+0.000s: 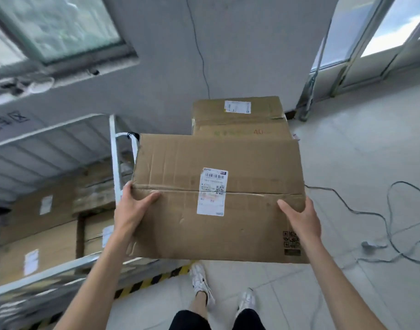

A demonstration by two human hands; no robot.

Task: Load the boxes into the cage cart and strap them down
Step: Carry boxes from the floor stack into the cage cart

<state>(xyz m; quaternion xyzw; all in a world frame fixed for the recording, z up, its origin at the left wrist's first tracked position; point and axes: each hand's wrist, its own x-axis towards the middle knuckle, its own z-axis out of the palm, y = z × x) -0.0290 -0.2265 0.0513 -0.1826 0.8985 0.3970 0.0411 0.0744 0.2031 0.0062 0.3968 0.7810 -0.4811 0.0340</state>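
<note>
Nearest the camera, we are recording white sneakers (pixel 201 279) standing on the pale tiled floor (pixel 347 151), just beside a yellow-and-black hazard stripe (pixel 154 279) running along the foot of the cage cart (pixel 115 148). Two bare forearms are reaching forward. The left hand (pixel 132 206) is gripping the left edge of a cardboard box (pixel 239 225), with the thumb lying on the top face and the fingers going round the side. The right hand (pixel 301 220) is gripping the right edge in the same way, its fingers hidden beyond the edge. The box is being carried clear of the floor in front of the body, just to the right of the cart's white corner post and not yet inside it. A white shipping label (pixel 212 191) is sitting across the box's taped centre seam, and printed QR codes (pixel 291 241) are showing near its right near corner. To the left, the cart is holding several loaded cartons (pixel 37 234), blurred, each bearing a white label. Beyond the carried box, stacked cartons (pixel 239 120) are standing against the grey wall (pixel 251 44), the top one labelled. A grey cable (pixel 370 215) is trailing over the floor on the right. Windows (pixel 61 27) are showing at the upper corners.
</note>
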